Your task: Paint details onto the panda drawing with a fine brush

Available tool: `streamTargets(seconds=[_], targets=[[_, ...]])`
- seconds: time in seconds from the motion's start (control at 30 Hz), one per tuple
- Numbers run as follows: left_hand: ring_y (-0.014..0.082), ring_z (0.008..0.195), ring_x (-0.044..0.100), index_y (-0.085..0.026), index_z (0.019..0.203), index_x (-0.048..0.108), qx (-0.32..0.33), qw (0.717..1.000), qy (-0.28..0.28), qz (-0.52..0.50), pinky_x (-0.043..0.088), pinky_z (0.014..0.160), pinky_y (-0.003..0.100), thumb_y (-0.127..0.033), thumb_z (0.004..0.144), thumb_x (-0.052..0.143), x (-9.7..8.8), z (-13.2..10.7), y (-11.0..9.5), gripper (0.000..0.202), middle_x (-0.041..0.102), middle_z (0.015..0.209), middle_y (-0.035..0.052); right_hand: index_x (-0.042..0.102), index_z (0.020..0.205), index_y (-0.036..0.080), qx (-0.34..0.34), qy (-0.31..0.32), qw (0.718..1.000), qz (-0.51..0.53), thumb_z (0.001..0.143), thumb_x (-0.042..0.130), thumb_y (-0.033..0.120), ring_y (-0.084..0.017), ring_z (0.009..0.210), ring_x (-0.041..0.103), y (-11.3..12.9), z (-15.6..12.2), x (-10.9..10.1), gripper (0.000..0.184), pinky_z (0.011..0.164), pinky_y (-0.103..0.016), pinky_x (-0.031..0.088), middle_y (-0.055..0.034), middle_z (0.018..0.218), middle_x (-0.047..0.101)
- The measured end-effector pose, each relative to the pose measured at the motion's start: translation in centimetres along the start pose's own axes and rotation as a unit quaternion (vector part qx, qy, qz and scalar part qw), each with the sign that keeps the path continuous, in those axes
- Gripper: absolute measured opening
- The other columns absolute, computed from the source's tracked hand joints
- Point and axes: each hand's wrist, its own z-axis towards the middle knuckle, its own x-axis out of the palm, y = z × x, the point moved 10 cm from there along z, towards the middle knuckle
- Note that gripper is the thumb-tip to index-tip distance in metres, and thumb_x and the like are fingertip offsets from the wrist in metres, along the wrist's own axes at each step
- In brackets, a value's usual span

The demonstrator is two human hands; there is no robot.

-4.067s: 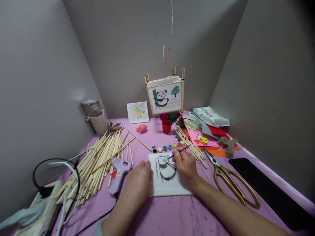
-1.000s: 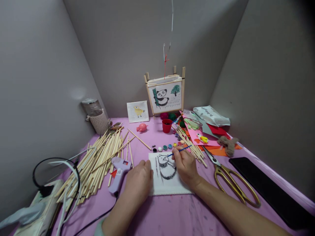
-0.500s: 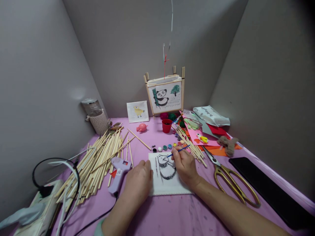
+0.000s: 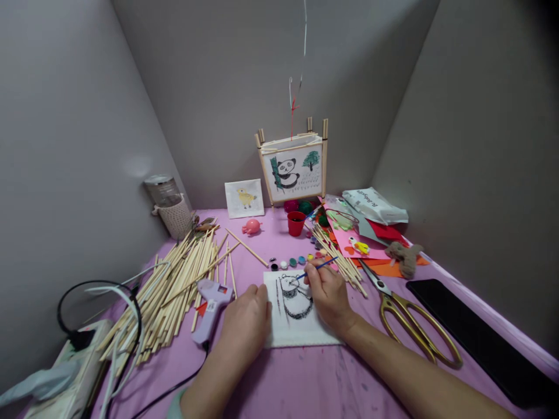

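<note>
A thin blue paintbrush [image 4: 318, 267] is pinched in my right hand [image 4: 331, 295], its tip against the panda's head. The panda is drawn in black on a white canvas sheet [image 4: 301, 337] lying flat in front of me. My left hand [image 4: 248, 319] is closed at the sheet's left edge, with the fingertips largely hidden. Just beyond the sheet sits a row of small paint pots, among them a black pot [image 4: 274, 267] and a white pot [image 4: 283, 265]. A purple glue gun [image 4: 211, 308] lies left of my left hand.
Wooden sticks [image 4: 174, 291] are heaped at left, near a power strip [image 4: 70, 372] and cables. At the back stand a red cup [image 4: 296, 223], a chick picture [image 4: 244, 199] and a stick-framed panda lantern [image 4: 293, 171]. Gold-handled scissors [image 4: 406, 317] and a black phone-like slab [image 4: 471, 334] lie right.
Almost nothing differs. Both hands keep their places, and the paintbrush tip stays at the panda's head with at most a tiny shift.
</note>
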Motion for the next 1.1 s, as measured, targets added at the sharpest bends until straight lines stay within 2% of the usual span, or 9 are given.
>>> streamTargets(seconds=[0.23, 0.43, 0.67, 0.9, 1.1], targets=[[0.0190, 0.081, 0.063, -0.020, 0.097, 0.054, -0.002, 1.000, 0.012, 0.003, 0.043, 0.065, 0.029, -0.024, 0.090, 0.038, 0.1, 0.0, 0.0, 0.018, 0.060, 0.091, 0.0055, 0.062, 0.079, 0.017, 0.002, -0.016, 1.000, -0.006, 0.096, 0.039, 0.031, -0.017, 0.061, 0.060, 0.0, 0.0, -0.5, 0.032, 0.061, -0.029, 0.043, -0.0034, 0.064, 0.064], [0.0191, 0.081, 0.063, -0.020, 0.097, 0.054, -0.003, 1.000, 0.012, -0.002, 0.043, 0.065, 0.029, -0.024, 0.090, 0.038, 0.0, 0.0, 0.1, 0.018, 0.060, 0.091, 0.0052, 0.061, 0.076, 0.018, 0.014, -0.003, 1.000, -0.009, 0.095, 0.040, 0.032, -0.018, 0.062, 0.060, -0.4, 0.0, -0.1, 0.032, 0.061, -0.030, 0.044, -0.0045, 0.064, 0.064], [0.0194, 0.080, 0.063, -0.020, 0.096, 0.054, 0.001, 1.000, 0.004, -0.002, 0.043, 0.065, 0.029, -0.024, 0.090, 0.037, 0.1, 0.0, 0.1, 0.018, 0.060, 0.091, 0.0050, 0.059, 0.076, 0.019, 0.030, -0.035, 0.997, 0.060, 0.095, 0.041, 0.030, -0.016, 0.063, 0.062, -0.3, -0.2, -0.9, 0.028, 0.060, -0.029, 0.047, -0.0041, 0.069, 0.065], [0.0193, 0.079, 0.063, -0.019, 0.095, 0.054, 0.003, 1.000, -0.005, -0.003, 0.043, 0.064, 0.029, -0.024, 0.090, 0.039, 0.0, 0.0, 0.1, 0.017, 0.061, 0.090, 0.0046, 0.059, 0.089, 0.017, 0.119, -0.026, 0.982, 0.146, 0.094, 0.042, 0.039, -0.014, 0.059, 0.060, -2.4, -0.2, 0.0, 0.027, 0.057, -0.027, 0.048, -0.0013, 0.066, 0.062], [0.0191, 0.080, 0.063, -0.019, 0.096, 0.054, 0.000, 1.000, 0.003, -0.003, 0.042, 0.065, 0.029, -0.023, 0.089, 0.039, 0.0, 0.0, 0.0, 0.017, 0.061, 0.090, 0.0050, 0.058, 0.085, 0.018, 0.199, -0.038, 0.958, 0.201, 0.092, 0.045, 0.045, -0.013, 0.055, 0.057, -4.6, -0.4, 0.5, 0.031, 0.054, -0.026, 0.048, -0.0011, 0.066, 0.063]])
